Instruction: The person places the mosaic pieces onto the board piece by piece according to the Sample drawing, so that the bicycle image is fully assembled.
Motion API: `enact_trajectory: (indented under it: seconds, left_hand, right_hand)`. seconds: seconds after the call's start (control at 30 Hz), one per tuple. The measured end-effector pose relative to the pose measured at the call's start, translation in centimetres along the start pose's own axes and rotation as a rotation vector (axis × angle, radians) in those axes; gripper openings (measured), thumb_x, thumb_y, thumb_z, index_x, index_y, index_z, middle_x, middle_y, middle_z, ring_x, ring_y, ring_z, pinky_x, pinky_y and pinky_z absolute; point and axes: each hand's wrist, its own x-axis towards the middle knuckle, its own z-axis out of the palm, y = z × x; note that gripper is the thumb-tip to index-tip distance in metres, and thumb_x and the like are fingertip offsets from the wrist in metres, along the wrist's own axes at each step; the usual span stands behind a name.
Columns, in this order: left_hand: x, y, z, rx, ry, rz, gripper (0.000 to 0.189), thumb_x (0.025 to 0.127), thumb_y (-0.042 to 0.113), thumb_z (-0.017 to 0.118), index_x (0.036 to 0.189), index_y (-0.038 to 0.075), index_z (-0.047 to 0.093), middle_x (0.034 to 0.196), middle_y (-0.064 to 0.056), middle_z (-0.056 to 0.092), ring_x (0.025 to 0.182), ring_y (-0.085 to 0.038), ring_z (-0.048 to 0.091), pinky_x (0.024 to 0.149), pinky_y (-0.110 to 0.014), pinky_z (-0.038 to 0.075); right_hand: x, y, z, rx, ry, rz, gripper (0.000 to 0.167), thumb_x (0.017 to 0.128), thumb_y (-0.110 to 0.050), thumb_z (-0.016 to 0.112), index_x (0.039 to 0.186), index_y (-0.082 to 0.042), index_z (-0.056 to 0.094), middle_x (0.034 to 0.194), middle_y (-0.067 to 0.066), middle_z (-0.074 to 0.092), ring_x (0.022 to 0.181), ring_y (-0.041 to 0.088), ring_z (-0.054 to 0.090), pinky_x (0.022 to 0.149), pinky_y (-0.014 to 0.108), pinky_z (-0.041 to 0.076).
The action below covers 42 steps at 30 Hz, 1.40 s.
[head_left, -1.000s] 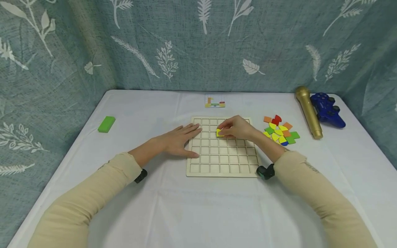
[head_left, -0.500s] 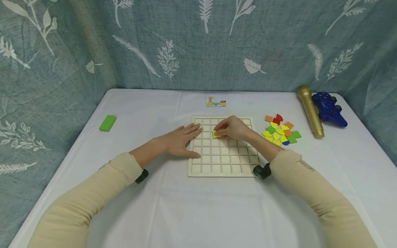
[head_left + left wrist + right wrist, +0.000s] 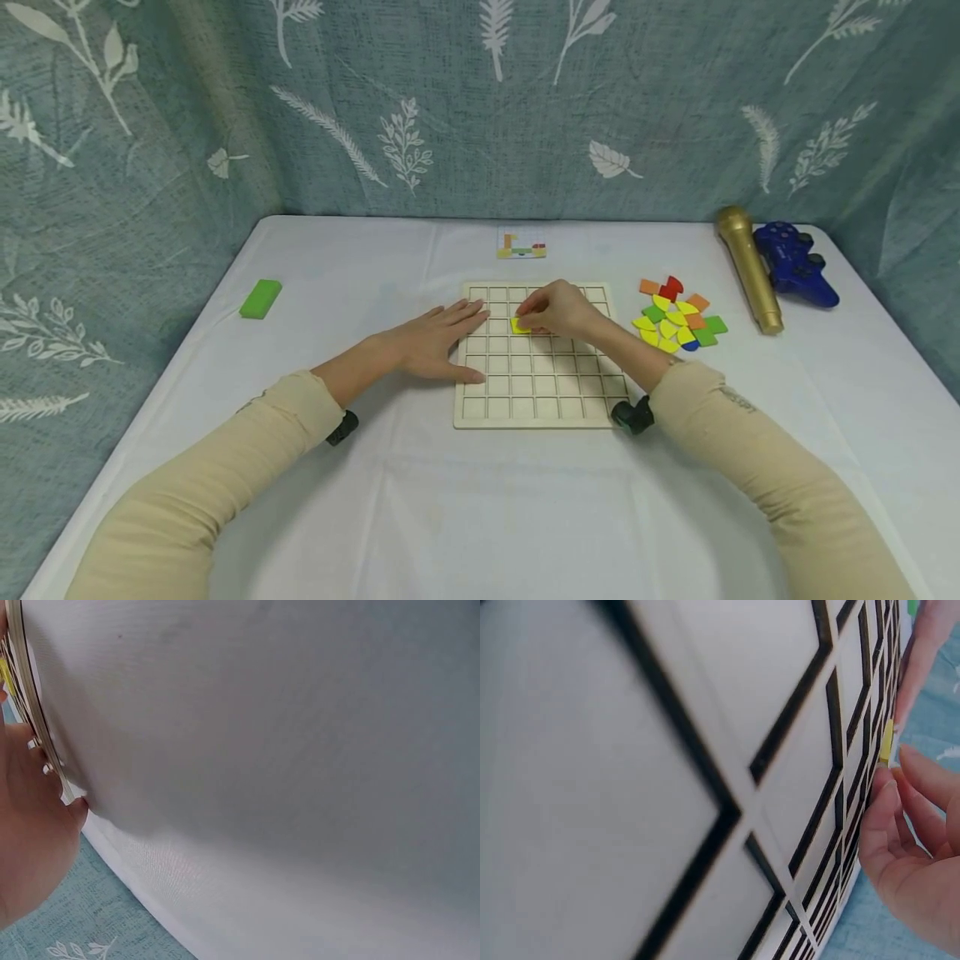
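Yellow tile [image 3: 518, 327] has shifted left, pinched in the right hand [image 3: 561, 312].

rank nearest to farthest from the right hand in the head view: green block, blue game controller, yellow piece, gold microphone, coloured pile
From the right hand, nearest first:
1. Yellow piece, pinched in it
2. Coloured pile, right of the grid board
3. Gold microphone, right, beyond the pile
4. Blue game controller, right of the microphone
5. Green block, table's left side
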Motion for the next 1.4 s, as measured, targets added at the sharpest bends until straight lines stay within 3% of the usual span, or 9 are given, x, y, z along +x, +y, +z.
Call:
enact_trajectory:
  seconds: [0.43,0.7,1.07,1.4]
  left_hand:
    - [0.1,0.0,0.2,0.004,0.007,-0.002,0.100,0.086,0.070,0.048,0.155,0.015,0.002,0.159,-0.003,-0.005,0.144,-0.020,-0.007,0.115,-0.043,0.004]
    - [0.2,-0.1,0.3,0.004,0.012,0.004,0.100,0.085,0.071,0.048,0.155,0.016,0.002,0.159,-0.002,-0.006,0.143,-0.019,-0.008,0.115,-0.042,0.003]
    - [0.0,-0.1,0.1,0.004,0.018,0.011,0.101,0.085,0.071,0.049,0.155,0.015,0.004,0.159,-0.003,-0.004,0.144,-0.020,-0.007,0.115,-0.042,0.003]
    - [-0.1,0.0,0.0,-0.007,0.008,0.015,0.099,0.086,0.069,0.049,0.155,0.016,0.003,0.159,-0.003,-0.005,0.144,-0.020,-0.007,0.115,-0.042,0.002]
  right_hand:
    - [0.0,0.5,-0.5,0.074,-0.038,0.005,0.028,0.095,-0.018,0.062,0.116,-0.001,0.065,0.094,0.012,0.068,0.082,0.021,0.065,0.071,0.029,0.055]
    - [-0.4,1.4,-1.7,0.173,-0.104,0.060,0.036,0.097,-0.024,0.059,0.126,-0.003,0.059,0.108,0.014,0.066,0.094,0.021,0.065,0.078,0.031,0.054]
    - [-2.4,3.3,-4.9,0.225,-0.129,0.113,0.044,0.098,-0.026,0.057,0.134,-0.003,0.051,0.117,0.016,0.062,0.099,0.023,0.062,0.085,0.033,0.051]
    - [-4.9,7.2,-8.8,0.396,-0.116,0.106,0.053,0.101,-0.022,0.050,0.143,0.007,0.033,0.132,0.027,0.048,0.109,0.021,0.057,0.095,0.033,0.046]
